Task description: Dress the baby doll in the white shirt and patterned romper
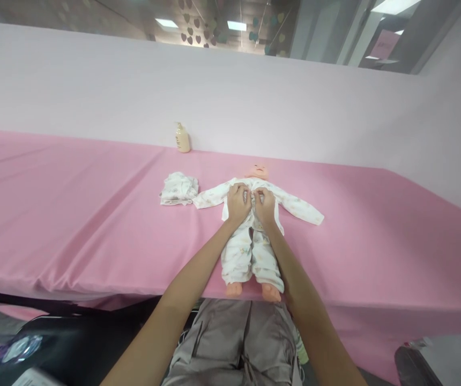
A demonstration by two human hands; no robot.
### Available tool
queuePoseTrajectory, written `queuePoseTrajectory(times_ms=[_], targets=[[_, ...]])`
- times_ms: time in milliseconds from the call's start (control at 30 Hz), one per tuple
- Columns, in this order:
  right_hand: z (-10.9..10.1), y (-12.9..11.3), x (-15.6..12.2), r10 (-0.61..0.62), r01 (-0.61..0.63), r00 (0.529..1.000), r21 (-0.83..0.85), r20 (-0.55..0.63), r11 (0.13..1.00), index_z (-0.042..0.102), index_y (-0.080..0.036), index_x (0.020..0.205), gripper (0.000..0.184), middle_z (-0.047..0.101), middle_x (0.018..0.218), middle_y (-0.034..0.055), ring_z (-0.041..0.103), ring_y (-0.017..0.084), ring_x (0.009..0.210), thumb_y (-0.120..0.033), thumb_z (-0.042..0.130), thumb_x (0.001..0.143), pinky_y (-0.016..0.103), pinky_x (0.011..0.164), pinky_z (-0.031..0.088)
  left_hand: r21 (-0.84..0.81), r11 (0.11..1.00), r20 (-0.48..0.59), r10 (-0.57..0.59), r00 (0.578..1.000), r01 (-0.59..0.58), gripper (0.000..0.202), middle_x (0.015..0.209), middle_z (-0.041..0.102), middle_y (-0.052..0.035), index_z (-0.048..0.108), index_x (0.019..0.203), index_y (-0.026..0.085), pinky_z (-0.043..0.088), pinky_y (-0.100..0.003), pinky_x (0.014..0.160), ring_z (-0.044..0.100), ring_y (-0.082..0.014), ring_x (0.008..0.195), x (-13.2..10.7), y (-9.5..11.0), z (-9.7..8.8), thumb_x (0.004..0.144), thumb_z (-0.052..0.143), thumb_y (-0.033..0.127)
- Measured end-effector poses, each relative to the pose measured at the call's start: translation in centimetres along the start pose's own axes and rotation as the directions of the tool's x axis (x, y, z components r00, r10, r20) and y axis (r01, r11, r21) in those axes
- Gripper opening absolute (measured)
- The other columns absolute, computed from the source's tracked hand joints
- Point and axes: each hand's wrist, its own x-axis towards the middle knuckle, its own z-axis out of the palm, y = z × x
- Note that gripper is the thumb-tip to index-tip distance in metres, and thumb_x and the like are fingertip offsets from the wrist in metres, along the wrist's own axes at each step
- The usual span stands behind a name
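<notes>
A baby doll (259,171) lies on its back, head toward the wall and bare feet near the table's front edge. It wears a white patterned long-sleeved top (298,207) with sleeves spread wide, and matching white trousers (238,254). Over the doll's chest, my left hand (238,202) pinches the front of the top with curled fingers. Close beside it, my right hand (264,203) is closed on the other side of the same front. Small details between the fingertips are too fine to make out.
Folded white patterned cloth (179,188) lies left of the doll. A cream pump bottle (182,138) stands at the back by the white wall (134,96). Pink cloth (113,225) covers the table. Black chairs (77,343) stand below the front edge at left and right.
</notes>
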Motion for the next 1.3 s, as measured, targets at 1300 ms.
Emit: queuePoseTrajectory(times_ms=[1300], targets=[[0.0, 0.3, -0.6, 0.114, -0.098, 0.988, 0.143, -0.106, 0.985, 0.051, -0.020, 0.076, 0.008, 0.059, 0.076, 0.0002, 0.056, 0.016, 0.076, -0.027, 0.054, 0.077, 0.028, 0.074, 0.044, 0.018, 0.999, 0.141, 0.037, 0.989, -0.040, 0.015, 0.098, 0.057, -0.0063, 0.054, 0.083, 0.019, 0.037, -0.035, 0.085, 0.049, -0.0203, 0.091, 0.1, 0.6, -0.5, 0.090, 0.040, 0.020]])
